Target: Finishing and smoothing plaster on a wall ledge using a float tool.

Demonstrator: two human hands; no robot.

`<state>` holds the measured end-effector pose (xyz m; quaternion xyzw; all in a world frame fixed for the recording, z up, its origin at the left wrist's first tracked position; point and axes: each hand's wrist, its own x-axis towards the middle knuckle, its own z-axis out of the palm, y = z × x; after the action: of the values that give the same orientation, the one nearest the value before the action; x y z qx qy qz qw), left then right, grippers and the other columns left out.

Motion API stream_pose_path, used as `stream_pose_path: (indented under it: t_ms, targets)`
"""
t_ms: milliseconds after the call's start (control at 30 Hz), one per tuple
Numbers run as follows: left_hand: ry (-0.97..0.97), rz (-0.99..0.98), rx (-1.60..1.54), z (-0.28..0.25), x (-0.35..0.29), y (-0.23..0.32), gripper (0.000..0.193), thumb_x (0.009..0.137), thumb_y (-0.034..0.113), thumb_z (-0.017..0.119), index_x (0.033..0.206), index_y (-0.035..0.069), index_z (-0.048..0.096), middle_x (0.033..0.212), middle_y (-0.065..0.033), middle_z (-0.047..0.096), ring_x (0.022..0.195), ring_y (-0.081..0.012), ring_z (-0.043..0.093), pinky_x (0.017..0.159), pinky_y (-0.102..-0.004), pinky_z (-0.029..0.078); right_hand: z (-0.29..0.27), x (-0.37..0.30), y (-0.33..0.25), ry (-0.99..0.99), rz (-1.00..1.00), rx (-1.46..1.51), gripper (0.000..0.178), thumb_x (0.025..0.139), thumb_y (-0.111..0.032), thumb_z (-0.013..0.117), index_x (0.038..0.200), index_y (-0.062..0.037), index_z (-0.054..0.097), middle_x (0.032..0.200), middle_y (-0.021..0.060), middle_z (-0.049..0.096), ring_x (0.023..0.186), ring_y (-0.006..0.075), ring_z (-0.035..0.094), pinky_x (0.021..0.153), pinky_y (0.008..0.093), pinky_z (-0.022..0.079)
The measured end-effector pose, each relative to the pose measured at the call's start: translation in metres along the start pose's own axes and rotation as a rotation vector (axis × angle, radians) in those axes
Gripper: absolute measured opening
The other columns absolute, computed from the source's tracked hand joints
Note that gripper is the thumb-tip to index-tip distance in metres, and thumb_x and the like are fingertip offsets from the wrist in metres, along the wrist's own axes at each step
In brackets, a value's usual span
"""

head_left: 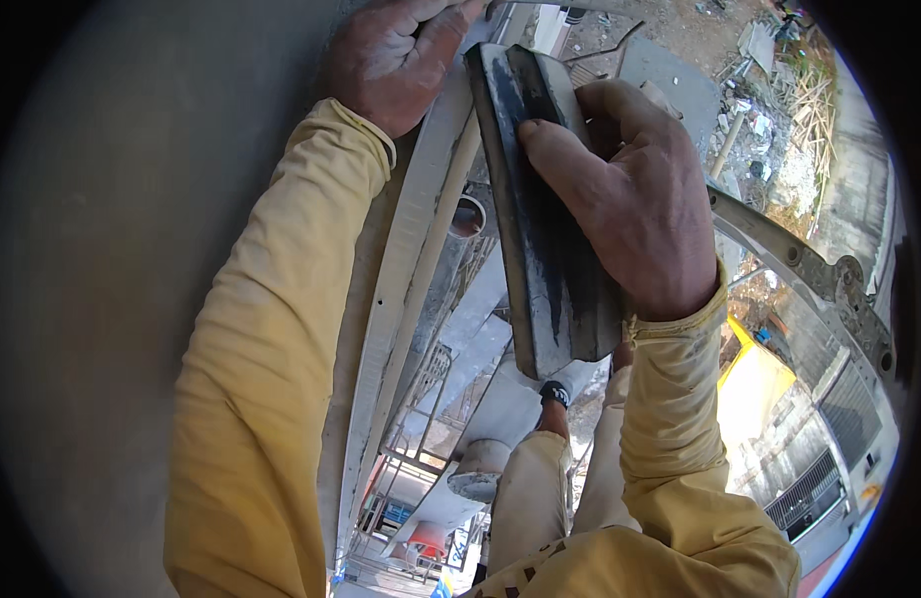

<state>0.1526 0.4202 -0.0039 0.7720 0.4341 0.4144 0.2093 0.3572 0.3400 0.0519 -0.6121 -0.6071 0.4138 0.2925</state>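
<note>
My right hand [635,194] grips a long grey ridged board [540,229], stained dark and wet-looking along its length. The thumb presses on its face and the fingers curl round the far edge. It is tilted, with its lower end hanging over my legs. At the top, my left hand [396,65], dusted white, is curled at the upper part of a long pale metal strip [406,239]. Its fingertips are partly cut off by the picture's edge. The strip runs down along the edge of a smooth grey wall [112,299].
Far below lie rubble and sticks [809,130] on the ground. A curved metal bar [789,249] passes at the right, with a yellow sheet [755,374] beyond it. Beneath me are pale planks [475,299], a round pipe opening [467,216] and a red bucket [429,539].
</note>
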Motion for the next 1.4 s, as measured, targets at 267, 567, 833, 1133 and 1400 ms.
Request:
stream_pose_path:
  t_ms: [267,567,833,1133,1400]
  targets:
    - [0.012,-0.053,-0.048,-0.012,-0.002,0.006,0.023,0.101,0.013,0.057,0.114,-0.001,0.071,0.11,-0.0148,0.074,0.105,-0.0241,0.07,0.094,-0.0342,0.053,0.031,-0.115,-0.041,-0.448,0.268,0.015,0.039,0.08,-0.028,0.072,0.1,0.0044,0.064,0.083,0.0207,0.067,0.076,0.0368,0.068,0.073,0.0432,0.052]
    - [0.008,0.006,0.039,-0.003,0.002,0.012,0.026,0.101,0.02,0.059,0.113,0.001,0.072,0.112,-0.0164,0.073,0.105,-0.0274,0.07,0.092,-0.0348,0.053,0.047,-0.193,0.016,-0.94,0.443,0.427,0.048,0.084,-0.032,0.073,0.114,0.005,0.065,0.094,0.0184,0.068,0.082,0.0269,0.067,0.077,0.0359,0.052]
    - [-0.121,-0.03,0.075,-0.008,-0.003,0.008,0.025,0.1,0.013,0.064,0.123,0.006,0.07,0.118,-0.0086,0.073,0.099,-0.0173,0.064,0.091,-0.0292,0.05,0.067,-0.046,0.098,-0.088,0.359,1.119,0.04,0.1,-0.015,0.064,0.132,0.0047,0.051,0.116,0.0065,0.067,0.105,0.0093,0.06,0.095,0.0246,0.047]
    - [-0.109,0.012,0.079,-0.011,-0.002,0.013,0.022,0.096,0.006,0.065,0.117,0.009,0.073,0.112,-0.0075,0.074,0.089,-0.0201,0.066,0.081,-0.0315,0.055,0.087,0.057,0.08,0.155,0.129,1.048,0.046,0.095,-0.02,0.069,0.129,0.0064,0.053,0.105,0.0105,0.07,0.09,0.0104,0.064,0.081,0.0261,0.052]
    - [-0.116,0.066,0.082,-0.009,0.0,0.011,0.021,0.096,0.004,0.065,0.116,0.008,0.072,0.107,-0.0076,0.074,0.087,-0.0196,0.065,0.078,-0.0305,0.054,0.118,-0.075,0.111,-0.097,0.0,0.684,0.044,0.089,-0.02,0.074,0.125,-0.002,0.057,0.097,0.0075,0.053,0.082,0.0159,0.053,0.074,0.0301,0.046]
